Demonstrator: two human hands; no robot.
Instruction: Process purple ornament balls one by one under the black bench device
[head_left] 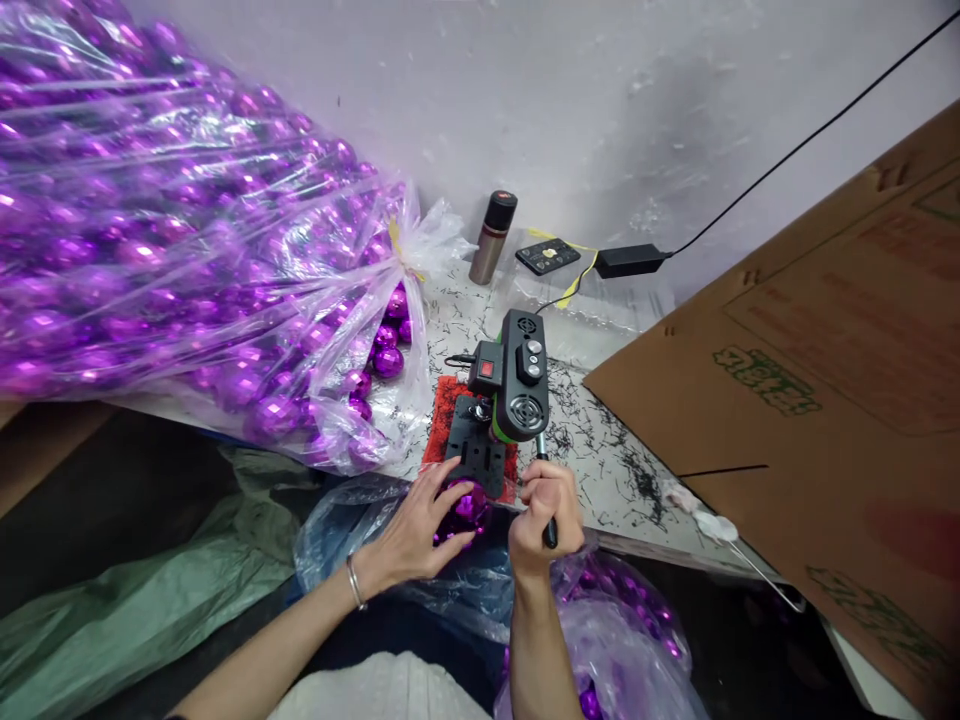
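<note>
My left hand (420,525), with a silver bracelet at the wrist, has its fingers curved around a shiny purple faceted bauble (471,506) at the table's front edge. My right hand (547,508) is closed in a fist around the black-gripped lever (551,534) of a small black hand press (525,375). This press has round vents, buttons and a box with a red switch (487,369). Its dark base plate (474,450) rests on a red mat (442,410), just beyond the bauble.
A huge clear bag of purple baubles (187,230) fills the left side. Behind the press are a flask (493,238), a phone (548,256) and a power adapter (630,261). A cardboard box (810,400) leans in at right. Another bauble bag (630,640) hangs below. Black scraps litter the tabletop.
</note>
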